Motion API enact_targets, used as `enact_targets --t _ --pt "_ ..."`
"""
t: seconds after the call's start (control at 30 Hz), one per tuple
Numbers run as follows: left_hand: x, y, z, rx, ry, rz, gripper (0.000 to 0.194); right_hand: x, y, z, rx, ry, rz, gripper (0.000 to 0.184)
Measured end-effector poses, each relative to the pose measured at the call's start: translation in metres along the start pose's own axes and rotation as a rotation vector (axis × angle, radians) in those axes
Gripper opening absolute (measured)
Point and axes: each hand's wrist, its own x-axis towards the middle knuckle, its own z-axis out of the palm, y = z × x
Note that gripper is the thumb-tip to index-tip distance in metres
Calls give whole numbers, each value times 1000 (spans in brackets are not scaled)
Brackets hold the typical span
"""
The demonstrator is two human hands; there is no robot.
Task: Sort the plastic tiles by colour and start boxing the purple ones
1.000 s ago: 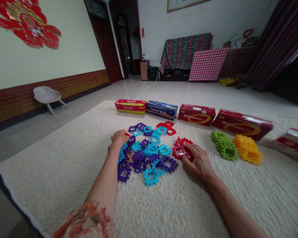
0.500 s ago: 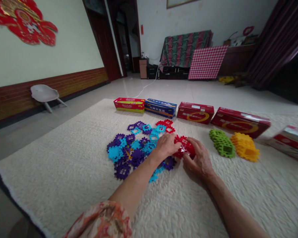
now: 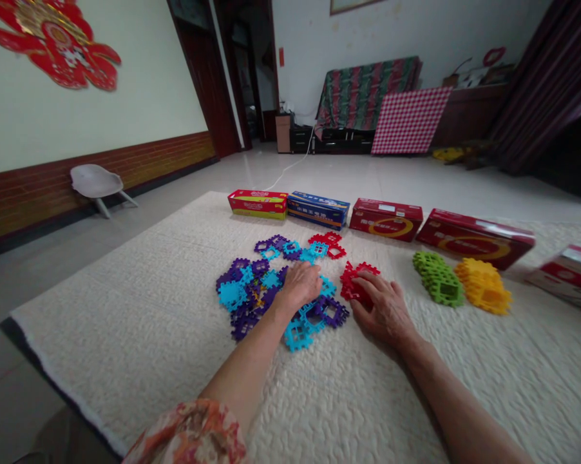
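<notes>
My right hand (image 3: 388, 314) rests on a small stack of red interlocking plastic building pieces (image 3: 349, 282), fingers curved over the top and thumb along the near side. My left hand (image 3: 304, 283) is over a loose pile of the same kind of pieces, light blue (image 3: 232, 294) and purple (image 3: 336, 311). Its fingertips point down into the pile and are mostly hidden, so any grip there does not show. A few yellow bits (image 3: 257, 296) peek out among the purple. More red pieces (image 3: 333, 249) lie at the pile's far edge.
Rows of green pieces (image 3: 438, 278) and yellow-orange pieces (image 3: 484, 287) lie at the right. Behind stand a red-and-yellow box (image 3: 257, 205), a blue box (image 3: 318, 211), dark red boxes (image 3: 386, 220) and another box (image 3: 571, 280). All sit on a cream quilted mat (image 3: 126, 290).
My left hand has come off the red stack and moved left over the blue and purple pile. My right hand stays at the red pieces. The view has shifted slightly.
</notes>
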Motion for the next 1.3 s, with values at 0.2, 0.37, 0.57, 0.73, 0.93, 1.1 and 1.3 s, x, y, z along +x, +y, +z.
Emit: enact_targets --t 0.2,0.37,0.57,0.73,0.93,1.1,1.3 --pt "-15 -9 -1 -73 39 33 27 0 1 2 7 29 -8 37" --pt "-34 -42 -36 -91 137 44 24 -1 -1 -1 14 52 -24 36" --pt "-81 -87 -59 65 -41 -118 17 -4 -6 -4 21 110 3 39" --pt "-100 -83 -51 132 -92 -158 22 -9 -8 -1 -11 136 11 38" --pt "-103 -79 -52 115 -95 -155 20 -16 -13 -2 -37 158 29 41" --pt "-98 -90 -58 -29 72 -178 20 -20 -16 -4 -15 190 28 38" --pt "-75 -82 -71 -345 266 -208 18 -20 -17 -4 18 210 24 38"
